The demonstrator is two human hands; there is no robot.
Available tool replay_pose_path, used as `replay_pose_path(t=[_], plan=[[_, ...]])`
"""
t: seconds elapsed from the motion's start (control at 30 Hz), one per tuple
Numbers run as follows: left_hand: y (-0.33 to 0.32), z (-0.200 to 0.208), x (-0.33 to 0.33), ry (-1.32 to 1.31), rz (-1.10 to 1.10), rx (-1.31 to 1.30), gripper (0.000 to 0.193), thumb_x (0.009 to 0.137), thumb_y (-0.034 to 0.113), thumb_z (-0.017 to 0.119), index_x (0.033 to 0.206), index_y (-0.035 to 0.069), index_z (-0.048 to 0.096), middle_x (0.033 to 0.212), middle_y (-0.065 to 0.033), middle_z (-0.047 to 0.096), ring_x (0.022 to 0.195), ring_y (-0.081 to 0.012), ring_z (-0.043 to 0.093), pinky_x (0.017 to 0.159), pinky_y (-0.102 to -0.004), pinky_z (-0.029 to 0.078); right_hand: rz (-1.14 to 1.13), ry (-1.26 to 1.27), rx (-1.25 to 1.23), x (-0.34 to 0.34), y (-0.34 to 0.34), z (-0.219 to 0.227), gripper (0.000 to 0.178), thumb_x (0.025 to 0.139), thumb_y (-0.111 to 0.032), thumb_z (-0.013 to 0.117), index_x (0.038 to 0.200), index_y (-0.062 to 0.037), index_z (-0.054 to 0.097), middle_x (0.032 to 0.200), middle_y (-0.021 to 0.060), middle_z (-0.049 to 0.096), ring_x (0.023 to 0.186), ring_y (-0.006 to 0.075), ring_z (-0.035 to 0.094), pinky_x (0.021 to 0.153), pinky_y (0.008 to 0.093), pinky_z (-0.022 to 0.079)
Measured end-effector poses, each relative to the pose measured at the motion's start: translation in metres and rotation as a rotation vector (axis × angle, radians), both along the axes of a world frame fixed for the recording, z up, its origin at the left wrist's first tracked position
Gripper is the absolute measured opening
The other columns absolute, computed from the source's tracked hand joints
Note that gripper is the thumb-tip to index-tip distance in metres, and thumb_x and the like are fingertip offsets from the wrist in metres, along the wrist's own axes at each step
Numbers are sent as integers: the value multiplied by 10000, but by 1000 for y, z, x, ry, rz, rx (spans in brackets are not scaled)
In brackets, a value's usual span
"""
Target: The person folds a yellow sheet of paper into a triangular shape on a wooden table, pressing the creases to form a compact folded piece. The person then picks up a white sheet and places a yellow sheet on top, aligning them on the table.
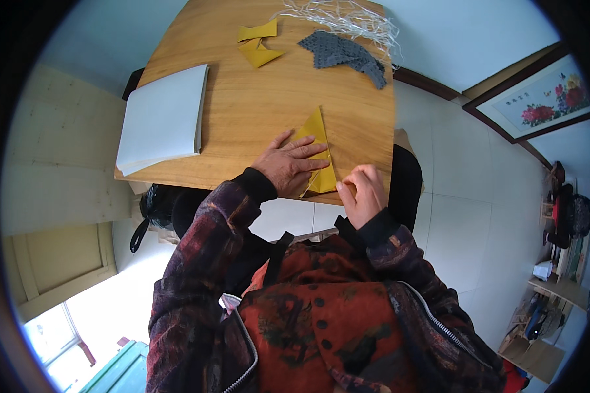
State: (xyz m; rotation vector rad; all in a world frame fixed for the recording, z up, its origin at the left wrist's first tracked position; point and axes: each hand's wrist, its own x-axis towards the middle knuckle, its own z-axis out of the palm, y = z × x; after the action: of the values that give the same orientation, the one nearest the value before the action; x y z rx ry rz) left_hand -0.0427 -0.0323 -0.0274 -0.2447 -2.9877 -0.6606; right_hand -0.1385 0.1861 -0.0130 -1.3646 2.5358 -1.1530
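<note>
A folded piece of yellow paper lies near the table's front edge, its narrow point facing away from me. My left hand rests flat across its middle, fingers spread and pressing it to the wood, so part of the folds is hidden. At the paper's lower right corner is my right hand, its fingers curled in toward the thumb. The thumb tip is close to or touching the paper's edge. Whether anything is pinched between those fingers cannot be made out.
The wooden table also bears a white paper pad at left, folded yellow pieces at the back, a grey textured cloth and a tangle of white strips at the back right. A framed flower picture stands at right.
</note>
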Motion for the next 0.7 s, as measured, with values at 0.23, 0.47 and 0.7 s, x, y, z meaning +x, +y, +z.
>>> replay_pose_path(t=[0.23, 0.47, 0.7], plan=[[-1, 1, 0, -10, -12, 13, 438, 899, 231, 598, 1332, 294, 572, 1512, 37, 418, 1416, -228, 347, 1170, -530, 155, -45, 25, 57, 0, -21, -3, 203, 775, -109, 713, 692, -27, 547, 880, 145, 544, 888, 344, 527, 788, 430, 429], [-1, -2, 2, 11, -19, 38, 470, 878, 243, 605, 1345, 283, 560, 1506, 28, 427, 1418, -232, 346, 1172, -538, 142, -79, 50, 73, 5, -23, -5, 209, 781, -88, 698, 690, -28, 520, 903, 142, 540, 888, 350, 522, 774, 436, 426], [-1, -4, 1, 24, -8, 32, 489, 862, 232, 621, 1345, 284, 559, 1504, 30, 430, 1415, -227, 354, 1171, -536, 155, -96, 85, 89, 7, -25, -6, 186, 785, -94, 691, 714, -23, 535, 923, 142, 542, 898, 350, 520, 770, 445, 429]])
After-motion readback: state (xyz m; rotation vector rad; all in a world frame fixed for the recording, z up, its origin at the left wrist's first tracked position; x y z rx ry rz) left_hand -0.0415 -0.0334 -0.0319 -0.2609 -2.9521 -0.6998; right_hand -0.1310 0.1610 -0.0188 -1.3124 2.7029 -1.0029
